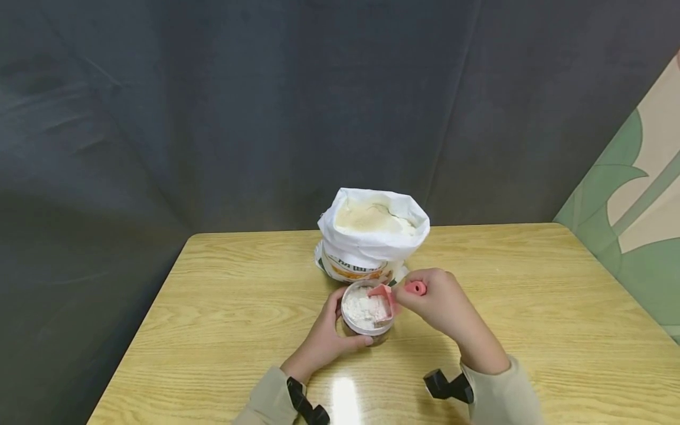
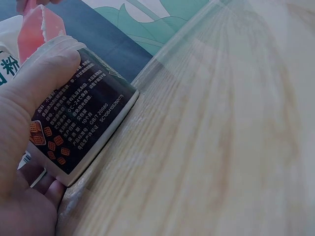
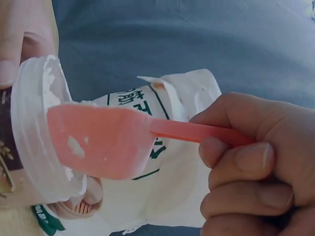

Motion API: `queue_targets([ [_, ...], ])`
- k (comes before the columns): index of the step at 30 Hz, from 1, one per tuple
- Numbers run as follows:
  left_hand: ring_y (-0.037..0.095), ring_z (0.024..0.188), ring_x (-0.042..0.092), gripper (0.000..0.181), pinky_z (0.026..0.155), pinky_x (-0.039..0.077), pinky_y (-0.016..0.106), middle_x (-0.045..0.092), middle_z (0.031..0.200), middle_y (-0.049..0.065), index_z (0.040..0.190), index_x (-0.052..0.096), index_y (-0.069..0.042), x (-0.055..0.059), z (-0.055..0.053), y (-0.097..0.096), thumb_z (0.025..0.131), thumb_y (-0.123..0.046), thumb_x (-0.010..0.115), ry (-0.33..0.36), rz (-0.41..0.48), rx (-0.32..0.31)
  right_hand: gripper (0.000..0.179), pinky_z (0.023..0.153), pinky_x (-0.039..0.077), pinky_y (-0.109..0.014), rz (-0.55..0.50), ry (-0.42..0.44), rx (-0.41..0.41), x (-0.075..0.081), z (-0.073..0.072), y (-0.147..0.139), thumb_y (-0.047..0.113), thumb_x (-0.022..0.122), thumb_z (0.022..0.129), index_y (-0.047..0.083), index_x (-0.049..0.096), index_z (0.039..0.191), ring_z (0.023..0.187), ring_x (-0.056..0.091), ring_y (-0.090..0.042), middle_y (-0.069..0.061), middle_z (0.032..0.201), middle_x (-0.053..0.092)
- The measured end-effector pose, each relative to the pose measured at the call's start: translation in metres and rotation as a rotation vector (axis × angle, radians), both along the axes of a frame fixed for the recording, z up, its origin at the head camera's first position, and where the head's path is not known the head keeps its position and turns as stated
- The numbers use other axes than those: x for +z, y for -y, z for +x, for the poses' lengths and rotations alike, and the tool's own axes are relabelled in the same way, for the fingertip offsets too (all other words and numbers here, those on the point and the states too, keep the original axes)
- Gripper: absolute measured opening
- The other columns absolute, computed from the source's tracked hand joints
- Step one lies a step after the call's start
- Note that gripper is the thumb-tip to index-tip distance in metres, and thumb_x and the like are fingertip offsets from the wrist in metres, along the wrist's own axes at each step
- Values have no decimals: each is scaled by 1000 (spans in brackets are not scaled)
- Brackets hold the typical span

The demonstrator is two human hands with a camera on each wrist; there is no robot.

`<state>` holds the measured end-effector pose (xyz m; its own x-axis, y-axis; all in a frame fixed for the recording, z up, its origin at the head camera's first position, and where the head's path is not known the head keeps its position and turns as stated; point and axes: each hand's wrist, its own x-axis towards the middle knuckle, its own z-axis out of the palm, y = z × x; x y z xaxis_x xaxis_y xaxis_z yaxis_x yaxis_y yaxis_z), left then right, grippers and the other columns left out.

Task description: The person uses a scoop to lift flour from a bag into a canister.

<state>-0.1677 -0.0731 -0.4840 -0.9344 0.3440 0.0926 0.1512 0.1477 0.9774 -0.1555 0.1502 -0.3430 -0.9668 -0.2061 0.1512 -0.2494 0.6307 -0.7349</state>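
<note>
A round plastic jar (image 1: 365, 307) with a dark printed label (image 2: 83, 108) stands on the table, filled near its rim with white powder (image 1: 363, 308). My left hand (image 1: 330, 333) grips it from the left, thumb on the near side and fingers round the far side. In my right hand (image 1: 438, 301) is the handle of a pink scoop (image 3: 101, 140), with fingers curled round it. The scoop's bowl tilts over the jar's right rim, its edge at the powder. Bits of powder cling to the scoop. Right behind the jar stands an open white flour bag (image 1: 366, 245).
The bag's top is rolled open and pale flour (image 1: 369, 217) shows inside. Beneath everything is a wood-grain table (image 1: 239, 307), its back edge against a dark curtain (image 1: 297, 118). A green and beige patterned surface (image 1: 637, 206) borders the right side.
</note>
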Motion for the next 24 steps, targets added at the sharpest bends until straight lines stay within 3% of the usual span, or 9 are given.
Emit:
queue_targets([
  [9, 21, 144, 36, 104, 120, 24, 46, 38, 155, 6, 154, 30, -17, 0, 0, 0, 72, -22, 93, 0, 8, -2, 41, 50, 25, -22, 23, -118, -7, 3, 5, 3, 6, 68, 84, 15, 39, 56, 52, 30, -6, 10, 54, 31],
  [19, 22, 143, 38, 104, 119, 26, 47, 39, 155, 6, 154, 30, -15, 0, 0, -1, 72, -21, 93, -5, 13, -3, 45, 49, 25, -22, 39, -175, -27, 6, 8, 1, 11, 72, 87, 15, 38, 57, 51, 30, -6, 11, 54, 30],
  [24, 24, 143, 37, 105, 120, 25, 48, 38, 155, 7, 154, 30, -15, -1, 0, 0, 71, -21, 94, -6, 10, 3, 45, 49, 24, -22, 21, -164, -14, 7, 9, 0, 10, 71, 86, 16, 37, 57, 51, 29, -5, 11, 54, 29],
])
